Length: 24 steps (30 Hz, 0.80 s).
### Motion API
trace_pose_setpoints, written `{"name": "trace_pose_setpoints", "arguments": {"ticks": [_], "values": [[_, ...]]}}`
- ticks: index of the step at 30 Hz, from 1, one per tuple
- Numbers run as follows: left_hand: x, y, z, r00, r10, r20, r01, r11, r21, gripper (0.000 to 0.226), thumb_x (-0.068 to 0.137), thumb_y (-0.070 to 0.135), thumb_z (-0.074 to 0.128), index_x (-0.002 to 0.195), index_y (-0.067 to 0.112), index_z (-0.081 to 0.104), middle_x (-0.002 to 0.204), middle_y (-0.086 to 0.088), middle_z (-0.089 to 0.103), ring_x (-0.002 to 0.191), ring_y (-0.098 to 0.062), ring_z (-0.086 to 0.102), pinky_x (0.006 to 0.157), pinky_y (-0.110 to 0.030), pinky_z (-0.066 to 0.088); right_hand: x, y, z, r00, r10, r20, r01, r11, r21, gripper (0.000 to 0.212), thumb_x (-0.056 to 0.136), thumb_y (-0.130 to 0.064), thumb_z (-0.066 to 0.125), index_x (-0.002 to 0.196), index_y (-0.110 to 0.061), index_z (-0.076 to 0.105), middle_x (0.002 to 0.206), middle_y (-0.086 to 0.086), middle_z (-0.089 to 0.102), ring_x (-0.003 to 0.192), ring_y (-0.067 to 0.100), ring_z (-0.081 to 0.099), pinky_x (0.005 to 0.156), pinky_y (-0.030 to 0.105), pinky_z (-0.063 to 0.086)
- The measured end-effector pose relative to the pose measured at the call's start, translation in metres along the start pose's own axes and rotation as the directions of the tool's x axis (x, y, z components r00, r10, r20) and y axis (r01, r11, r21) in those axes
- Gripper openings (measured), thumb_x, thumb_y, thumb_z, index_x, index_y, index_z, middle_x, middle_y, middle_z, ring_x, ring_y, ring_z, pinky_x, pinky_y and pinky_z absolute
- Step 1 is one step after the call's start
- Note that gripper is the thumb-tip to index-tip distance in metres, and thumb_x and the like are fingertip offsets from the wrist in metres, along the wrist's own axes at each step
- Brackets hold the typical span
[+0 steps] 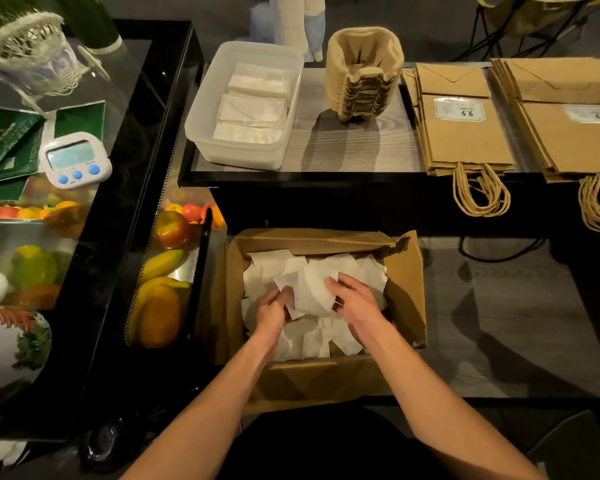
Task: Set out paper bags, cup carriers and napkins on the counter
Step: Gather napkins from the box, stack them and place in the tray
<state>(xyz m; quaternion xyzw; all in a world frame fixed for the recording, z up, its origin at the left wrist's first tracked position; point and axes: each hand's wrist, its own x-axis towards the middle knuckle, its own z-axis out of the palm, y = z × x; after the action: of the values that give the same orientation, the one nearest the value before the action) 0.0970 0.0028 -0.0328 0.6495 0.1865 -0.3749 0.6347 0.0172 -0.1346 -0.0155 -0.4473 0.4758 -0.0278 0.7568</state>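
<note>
Left hand [274,311], right hand [355,301] reaching into box [407,271], grips closed on napkins [314,289].

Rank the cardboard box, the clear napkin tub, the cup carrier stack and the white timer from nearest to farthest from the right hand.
From the right hand:
1. Cardboard box, around it.
2. Cup carrier stack, up on the counter; clear napkin tub, up left; too close to call.
3. White timer, far left.
</note>
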Motion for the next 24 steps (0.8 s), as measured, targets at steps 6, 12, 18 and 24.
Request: {"name": "trace_pose_setpoints", "arguments": {"ticks": [6, 12, 18, 24], "values": [[-0.002, -0.001, -0.001, 0.997, 0.03, 0.072, -0.039, 0.991, 0.128, 0.019, 0.103, 0.02, 0.055, 0.11, 0.02, 0.073, 0.115, -0.011, 0.075, 0.103, -0.024, 0.071, 0.088, -0.041, 0.06, -0.002, -0.006, 0.009, 0.996, -0.004, 0.087, 0.018, 0.986, -0.169, 0.018, 0.097, -0.018, 0.068, 0.115, -0.014, 0.068, 0.12, 0.002, 0.071, 0.103, 0.015, 0.068, 0.081, 0.024, 0.055], [-0.005, -0.001, -0.002, 0.993, 0.015, 0.115, -0.04, 0.974, 0.224, 0.05, 0.1, 0.034, 0.063, 0.143, 0.011, 0.053, 0.127, -0.004, 0.063, 0.116, -0.021, 0.061, 0.108, -0.041, 0.047, 0.004, 0.004, 0.013, 0.997, -0.073, 0.017, 0.072, 0.89, -0.45, 0.063, 0.102, -0.036, 0.06, 0.155, -0.015, 0.035, 0.16, 0.005, 0.037, 0.144, 0.027, 0.039, 0.109, 0.037, 0.039], [-0.005, -0.003, -0.009, 0.977, -0.034, 0.21, -0.027, 0.959, 0.281, 0.081, 0.074, 0.076, 0.067, 0.131, 0.02, 0.064, 0.128, -0.011, 0.069, 0.118, -0.029, 0.065, 0.108, -0.05, 0.05, -0.005, 0.0, 0.014, 0.986, -0.154, 0.067, 0.168, 0.905, -0.39, 0.042, 0.095, -0.016, 0.071, 0.133, -0.023, 0.056, 0.121, -0.004, 0.059, 0.109, 0.013, 0.055, 0.07, 0.012, 0.045], [-0.009, 0.014, -0.011, 0.925, -0.026, 0.378, -0.021, 0.993, 0.12, 0.067, 0.092, 0.08, 0.034, 0.13, 0.032, 0.06, 0.125, -0.008, 0.072, 0.117, -0.028, 0.068, 0.107, -0.056, 0.049, -0.013, -0.02, 0.007, 0.953, -0.082, 0.292, 0.109, 0.991, -0.076, 0.047, 0.092, -0.004, 0.07, 0.132, -0.025, 0.061, 0.123, 0.005, 0.062, 0.107, 0.019, 0.063, 0.072, 0.022, 0.058]]}}
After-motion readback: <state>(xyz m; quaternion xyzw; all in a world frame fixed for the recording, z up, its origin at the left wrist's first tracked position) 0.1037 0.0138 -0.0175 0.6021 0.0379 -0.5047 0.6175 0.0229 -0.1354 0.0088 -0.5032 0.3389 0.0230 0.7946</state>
